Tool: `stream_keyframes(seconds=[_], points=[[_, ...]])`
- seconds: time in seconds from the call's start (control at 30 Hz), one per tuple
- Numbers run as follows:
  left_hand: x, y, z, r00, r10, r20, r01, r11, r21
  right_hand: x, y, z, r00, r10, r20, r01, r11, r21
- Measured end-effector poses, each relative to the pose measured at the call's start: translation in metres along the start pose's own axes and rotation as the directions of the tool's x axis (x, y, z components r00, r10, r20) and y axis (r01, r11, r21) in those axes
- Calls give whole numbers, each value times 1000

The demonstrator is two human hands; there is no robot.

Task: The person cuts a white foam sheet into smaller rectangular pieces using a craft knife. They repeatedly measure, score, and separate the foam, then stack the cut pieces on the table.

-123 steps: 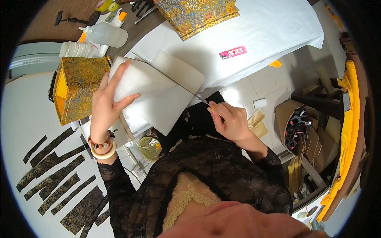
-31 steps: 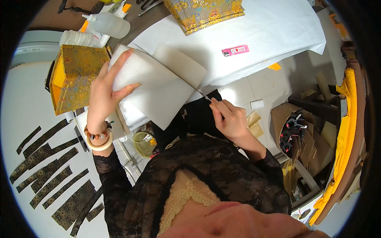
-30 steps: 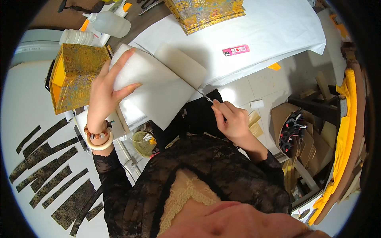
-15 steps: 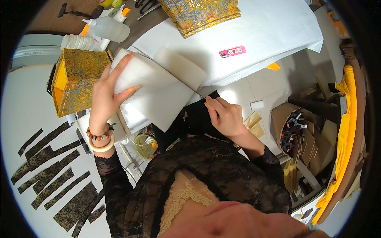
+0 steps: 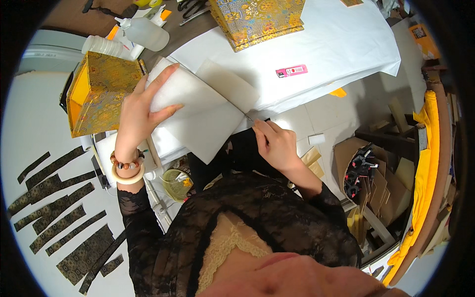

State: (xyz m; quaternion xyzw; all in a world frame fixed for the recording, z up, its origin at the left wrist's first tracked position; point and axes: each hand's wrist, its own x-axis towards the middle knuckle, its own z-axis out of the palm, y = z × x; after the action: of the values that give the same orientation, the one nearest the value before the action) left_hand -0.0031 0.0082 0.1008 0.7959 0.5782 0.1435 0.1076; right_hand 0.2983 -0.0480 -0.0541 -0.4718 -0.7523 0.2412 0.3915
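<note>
My left hand (image 5: 144, 110) lies with fingers spread on a white, soft-looking sheet (image 5: 200, 115), thumb and forefinger apart. The sheet hangs past the table's near edge toward my lap. A second off-white flap (image 5: 228, 85) lies along its far side, with a straight line between the two. At the near end of that line, my right hand (image 5: 277, 143) is closed in a pinch on a thin metal blade (image 5: 248, 117); its handle is hidden in my fingers. Left of my left hand stands a gold brocade box (image 5: 106, 94) with a yellow inside.
A larger gold brocade box (image 5: 257, 22) and a pink packet (image 5: 292, 71) sit on the white-covered table (image 5: 336, 49). A squeeze bottle (image 5: 146, 34) and black scissors (image 5: 193, 10) are at the back left. Dark patterned strips (image 5: 59, 213) lie at left; a carton of clamps (image 5: 363, 171) stands at right.
The whole view has shifted slightly. My right hand has moved a little left with the blade along the line between sheet and flap. My left hand stays spread on the sheet.
</note>
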Motion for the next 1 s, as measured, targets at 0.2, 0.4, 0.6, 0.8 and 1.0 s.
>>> stream_keyframes(seconds=[0.2,0.4,0.6,0.8,1.0], points=[[-2,-1,0,999,-38,-14,38,999,-3,-11,0,-23,999,32,17,-32,999,31],[-1,-9,5,996,66,-54,-61,995,82,-7,-3,-20,999,9,47,-7,998,-57],[-1,-1,-2,1000,16,-9,-16,1000,7,4,-1,-9,1000,-17,20,18,999,-39],[-2,2,-2,1000,-5,15,4,999,47,-22,4,-18,1000,-17,23,19,996,-85],[-2,3,-4,997,-58,54,56,998,40,4,5,-7,997,-60,53,64,994,-90]])
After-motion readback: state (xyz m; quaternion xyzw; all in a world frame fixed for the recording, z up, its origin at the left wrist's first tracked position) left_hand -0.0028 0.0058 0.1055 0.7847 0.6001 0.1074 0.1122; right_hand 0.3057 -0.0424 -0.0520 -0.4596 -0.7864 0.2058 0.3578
